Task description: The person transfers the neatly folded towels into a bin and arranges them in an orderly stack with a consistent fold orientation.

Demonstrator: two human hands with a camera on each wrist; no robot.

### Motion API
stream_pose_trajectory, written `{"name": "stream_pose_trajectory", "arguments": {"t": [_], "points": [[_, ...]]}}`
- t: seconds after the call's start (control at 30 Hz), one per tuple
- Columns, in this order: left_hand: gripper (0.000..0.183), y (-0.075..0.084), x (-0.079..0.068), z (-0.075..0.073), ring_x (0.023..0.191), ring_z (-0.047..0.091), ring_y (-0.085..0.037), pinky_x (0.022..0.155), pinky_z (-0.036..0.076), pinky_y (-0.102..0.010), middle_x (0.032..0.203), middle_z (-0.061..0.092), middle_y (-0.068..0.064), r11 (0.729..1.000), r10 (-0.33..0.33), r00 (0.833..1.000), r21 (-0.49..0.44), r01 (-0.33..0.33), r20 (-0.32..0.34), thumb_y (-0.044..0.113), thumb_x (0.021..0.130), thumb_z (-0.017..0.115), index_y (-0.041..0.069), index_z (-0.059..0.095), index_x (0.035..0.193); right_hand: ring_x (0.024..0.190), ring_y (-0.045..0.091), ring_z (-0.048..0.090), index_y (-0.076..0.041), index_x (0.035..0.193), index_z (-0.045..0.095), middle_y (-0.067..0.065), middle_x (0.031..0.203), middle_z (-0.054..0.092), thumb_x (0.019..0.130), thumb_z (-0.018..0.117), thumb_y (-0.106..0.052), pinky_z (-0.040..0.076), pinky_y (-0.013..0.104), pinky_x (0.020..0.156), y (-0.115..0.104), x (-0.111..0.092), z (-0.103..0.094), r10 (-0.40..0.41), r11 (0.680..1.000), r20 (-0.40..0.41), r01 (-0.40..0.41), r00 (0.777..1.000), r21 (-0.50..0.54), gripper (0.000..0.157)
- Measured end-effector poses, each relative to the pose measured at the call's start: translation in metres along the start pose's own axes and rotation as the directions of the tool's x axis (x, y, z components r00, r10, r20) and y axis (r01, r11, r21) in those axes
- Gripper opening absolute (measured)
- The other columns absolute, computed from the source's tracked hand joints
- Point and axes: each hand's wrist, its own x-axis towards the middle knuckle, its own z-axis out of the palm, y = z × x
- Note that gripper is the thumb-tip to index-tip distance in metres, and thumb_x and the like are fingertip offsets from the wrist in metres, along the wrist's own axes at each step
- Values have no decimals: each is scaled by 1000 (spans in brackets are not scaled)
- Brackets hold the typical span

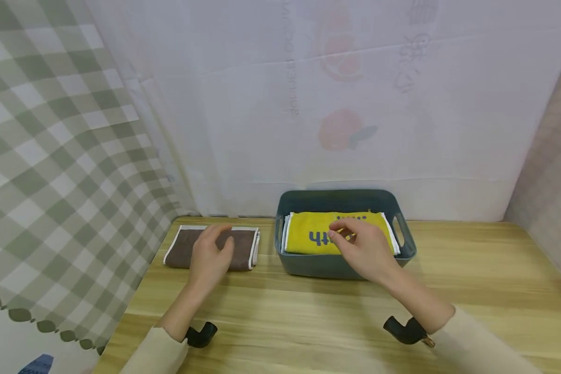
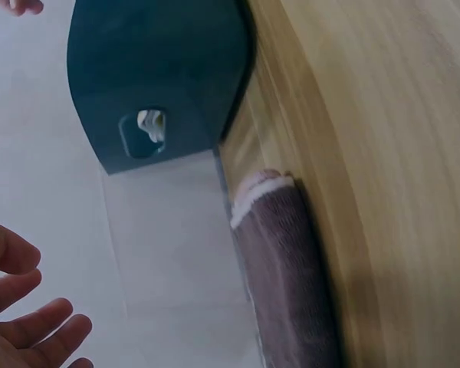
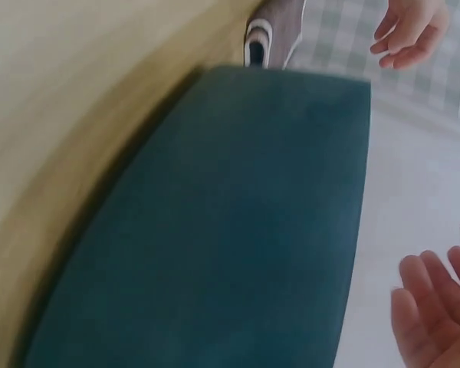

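Note:
A folded brown towel (image 1: 182,249) with white edging lies on the left of the table. Above it hovers my left hand (image 1: 211,255), fingers loosely bent and nothing held. To its right stands a dark teal basket (image 1: 318,266) with a folded yellow towel (image 1: 308,223) inside, dark lettering on top and white edges at its sides. My right hand (image 1: 366,246) is over the basket's front right, its thumb and fingers loosely curved with nothing between them. In the left wrist view the brown towel (image 2: 284,268) lies below the left fingers, apart from them.
The wooden table (image 1: 280,322) runs in front of the basket and to its right. A white curtain (image 1: 243,104) with faded fruit prints hangs right behind the basket. Green checked cloth (image 1: 65,145) borders the left side. A black wrist mount (image 1: 201,335) sits at the left wrist.

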Motion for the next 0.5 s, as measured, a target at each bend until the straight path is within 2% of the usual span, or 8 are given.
{"name": "stream_pose_trajectory", "arguments": {"t": [0.23, 0.37, 0.4, 0.47, 0.5], "points": [[27, -20, -6, -13, 125, 59, -39, 106, 46, -59, 131, 66, -18, 999, -37, 999, 14, 37, -15, 3, 97, 66, -2, 70, 123, 85, 15, 70, -6, 107, 77, 3, 101, 77, 93, 77, -4, 59, 30, 67, -18, -5, 31, -155, 983, -19, 156, 988, 99, 15], [28, -27, -9, -17, 101, 65, -39, 101, 49, -57, 131, 66, -19, 998, -50, 998, 26, 50, -29, 3, 96, 65, -4, 70, 123, 84, 12, 70, -7, 111, 75, 2, 101, 76, 93, 78, -6, 59, 28, 66, -27, -8, 46, -183, 972, 17, 178, 983, 154, 18], [28, -29, -10, -18, 100, 65, -38, 101, 50, -57, 131, 66, -20, 998, -51, 998, 28, 52, -33, 2, 97, 65, -4, 70, 123, 81, 11, 70, -7, 112, 75, 1, 101, 76, 93, 78, -7, 58, 27, 66, -29, -9, 50, -182, 970, 29, 175, 983, 166, 19], [28, -33, -10, -20, 80, 63, -38, 97, 51, -56, 131, 65, -21, 998, -58, 997, 26, 59, -40, 1, 97, 65, -5, 69, 124, 79, 10, 68, -6, 113, 75, 0, 100, 75, 93, 78, -7, 57, 26, 65, -33, -10, 57, -184, 966, 50, 172, 982, 192, 21], [28, -36, -10, -21, 84, 65, -38, 96, 52, -56, 132, 65, -21, 998, -56, 997, 33, 58, -44, 1, 97, 64, -5, 69, 124, 77, 10, 68, -5, 114, 74, 0, 100, 75, 93, 78, -7, 57, 26, 65, -34, -11, 60, -186, 965, 57, 172, 981, 199, 21]]}}
